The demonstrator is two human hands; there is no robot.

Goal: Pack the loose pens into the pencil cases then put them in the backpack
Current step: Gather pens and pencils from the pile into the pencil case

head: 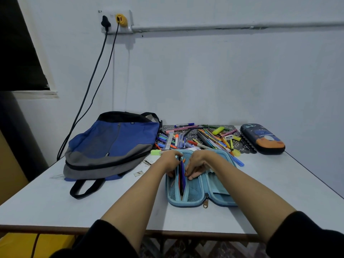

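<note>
The left hand (170, 162) was curled over the near edge of the open blue case (197, 194), seemingly spreading its mesh pocket. The right hand (197, 167), fingers bent, pinched the few pens (182, 176) standing in that pocket; how firmly could not be told. The case lay flat on the table (55, 202), straight in front of the person.

The pens looked light, stiff and smooth, likely to roll or slip. They were probably best taken a few at a time around mid-barrel and fed in end first. The mesh appeared soft and stretchy, so it probably needed one hand to hold it open. The case's shell seemed semi-rigid and would carry well gripped across its width once zipped.

Just behind the case, a pile (201, 138) of loose pens and highlighters lay tangled on a dark mat. A dark case (262, 138) sat shut to the right, well apart. The backpack (111, 146) lay flat on the left with its zip apparently closed, so it would need opening first.
</note>
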